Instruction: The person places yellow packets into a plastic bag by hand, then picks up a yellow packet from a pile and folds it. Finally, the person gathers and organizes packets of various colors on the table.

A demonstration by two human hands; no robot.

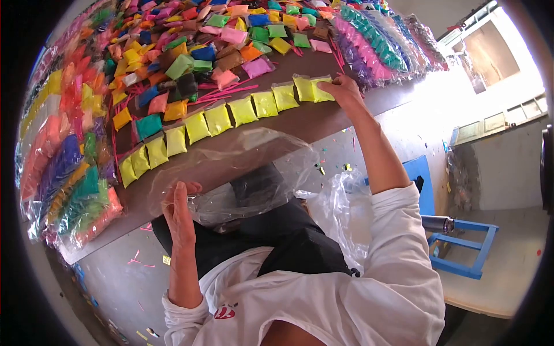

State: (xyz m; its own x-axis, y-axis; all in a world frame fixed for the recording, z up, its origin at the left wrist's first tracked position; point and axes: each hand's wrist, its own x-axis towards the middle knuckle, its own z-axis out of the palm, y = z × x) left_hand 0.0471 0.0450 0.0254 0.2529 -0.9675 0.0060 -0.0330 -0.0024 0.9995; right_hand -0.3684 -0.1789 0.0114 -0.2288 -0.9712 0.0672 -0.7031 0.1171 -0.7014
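A row of small yellow packets point(243, 111) lies in a curve along the near part of the brown table point(323, 124). My right hand point(344, 92) is at the row's right end, its thumb and fingers closed on the last yellow packet point(322, 90). Below the row, my left hand point(181, 210) grips the edge of a large clear plastic bag point(248, 155), which spreads over the table edge and my lap. The bag looks empty, and its far side reaches just under the packets.
Many loose coloured packets point(202, 53) cover the far table, with pink ties point(231, 92) among them. Filled clear bags stand at the left point(69, 173) and the far right point(369, 46). Clear plastic point(343, 213), a blue stool point(479, 248) and a metal bottle point(438, 224) are at the right.
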